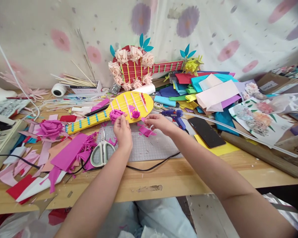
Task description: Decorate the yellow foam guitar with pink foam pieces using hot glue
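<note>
My left hand (pixel 123 130) is closed in a pinch beside a magenta crepe-paper rose (pixel 116 114); what its fingertips hold, if anything, is hidden. My right hand (pixel 157 122) pinches a small magenta paper petal (pixel 143 119). Just behind both hands lies a yellow toy guitar (pixel 123 103) with pink strips, strings and blue frets on its neck. A smaller magenta flower (pixel 135 114) shows at its lower edge. Below the right hand, a folded magenta paper piece (pixel 146 131) lies on the grey cutting mat (pixel 149 148). Scissors (pixel 103 152) rest left of my left hand.
A blue glue gun (pixel 175 116) and a black phone (pixel 206 132) lie to the right. Magenta paper (pixel 69 151) and scraps cover the left. A red flower-trimmed guitar (pixel 134 67) leans at the back. A black cable (pixel 151 168) runs along the front.
</note>
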`<state>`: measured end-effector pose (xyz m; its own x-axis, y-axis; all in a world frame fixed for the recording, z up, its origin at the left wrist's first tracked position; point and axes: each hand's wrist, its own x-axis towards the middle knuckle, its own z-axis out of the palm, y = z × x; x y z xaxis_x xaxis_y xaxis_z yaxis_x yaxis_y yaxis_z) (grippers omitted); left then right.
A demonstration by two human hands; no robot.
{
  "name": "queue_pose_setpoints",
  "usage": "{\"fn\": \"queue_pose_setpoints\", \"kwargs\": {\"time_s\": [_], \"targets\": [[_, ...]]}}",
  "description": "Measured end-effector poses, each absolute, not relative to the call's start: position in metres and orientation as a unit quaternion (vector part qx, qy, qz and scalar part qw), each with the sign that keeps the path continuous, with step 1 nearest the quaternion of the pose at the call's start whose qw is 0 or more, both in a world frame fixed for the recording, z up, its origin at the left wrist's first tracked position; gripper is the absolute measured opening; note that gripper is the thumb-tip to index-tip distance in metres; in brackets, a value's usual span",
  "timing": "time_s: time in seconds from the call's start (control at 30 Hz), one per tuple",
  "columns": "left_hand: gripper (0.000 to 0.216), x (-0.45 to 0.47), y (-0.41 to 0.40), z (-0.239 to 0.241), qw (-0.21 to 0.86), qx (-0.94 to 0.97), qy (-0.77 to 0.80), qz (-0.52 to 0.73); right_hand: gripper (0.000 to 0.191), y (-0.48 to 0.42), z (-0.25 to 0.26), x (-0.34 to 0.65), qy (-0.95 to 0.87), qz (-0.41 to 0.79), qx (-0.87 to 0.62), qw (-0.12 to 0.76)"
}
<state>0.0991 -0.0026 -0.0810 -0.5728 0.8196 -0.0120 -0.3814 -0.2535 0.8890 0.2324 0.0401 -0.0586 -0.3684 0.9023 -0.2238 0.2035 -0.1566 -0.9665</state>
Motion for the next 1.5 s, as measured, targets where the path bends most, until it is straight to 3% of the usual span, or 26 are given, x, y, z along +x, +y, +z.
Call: {"fn": "queue_pose_setpoints", "kwargs": {"time_s": [0.23,0.5,0.6,0.9,1.07,1.5], "targets": [[0.022,0.064,0.011,-0.096,0.099,0.391,0.571,0.715,0.021,0.066,-0.036,0.234,-0.668,0.540,-0.494,0.130],[0.021,0.059,0.009,-0.099,-0.071,0.545,0.619,0.561,0.021,0.082,-0.016,0.216,-0.663,0.504,-0.552,0.028],[0.011,0.062,0.008,-0.097,-0.090,0.601,0.616,0.501,0.023,0.084,-0.014,0.212,-0.656,0.506,-0.560,0.000],[0.050,0.072,0.004,-0.099,-0.070,0.649,0.635,0.414,0.026,0.087,-0.013,0.212,-0.579,0.590,-0.562,-0.016],[0.053,0.075,0.003,-0.101,-0.064,0.652,0.649,0.387,0.023,0.095,-0.019,0.214,-0.547,0.639,-0.540,-0.026],[0.060,0.079,0.005,-0.104,-0.062,0.670,0.651,0.352,0.018,0.096,-0.022,0.211,-0.563,0.626,-0.537,-0.061]]}}
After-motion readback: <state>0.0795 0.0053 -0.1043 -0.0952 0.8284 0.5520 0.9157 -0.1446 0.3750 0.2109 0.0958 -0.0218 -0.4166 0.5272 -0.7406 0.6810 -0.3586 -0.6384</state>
